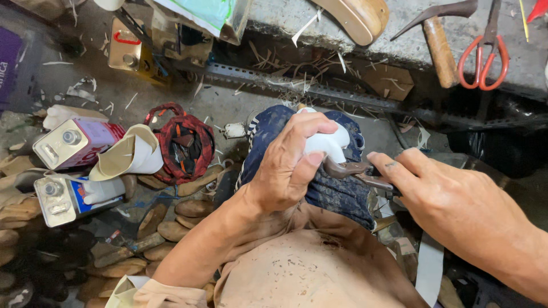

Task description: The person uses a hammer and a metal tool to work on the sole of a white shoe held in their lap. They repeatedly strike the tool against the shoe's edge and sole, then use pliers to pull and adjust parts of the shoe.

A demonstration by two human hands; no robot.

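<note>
White shoe piece (pixel 328 142); dark brown pincers (pixel 357 170); red-handled scissors (pixel 484 60) on grey bench (pixel 399 34); red-and-black checked bag (pixel 184 142); blue patterned cloth (pixel 334 191).

Looking down, we see the left hand (pixel 291 165) wrapped in a closed grip around a white shoe form (pixel 328 142) resting on a knee covered by dark blue cloth (pixel 337 191), while the right hand (pixel 451 199) squeezes brown pliers (pixel 357 171) whose nose touches the form's underside. On the floor to the left we find two metal cans (pixel 68 165), a red plaid bag (pixel 182 142) and scattered wooden soles (pixel 171 228). Along the concrete ledge (pixel 399 40) above lie a hammer (pixel 439 40) and red-handled scissors (pixel 485 51) just beside it.
</note>
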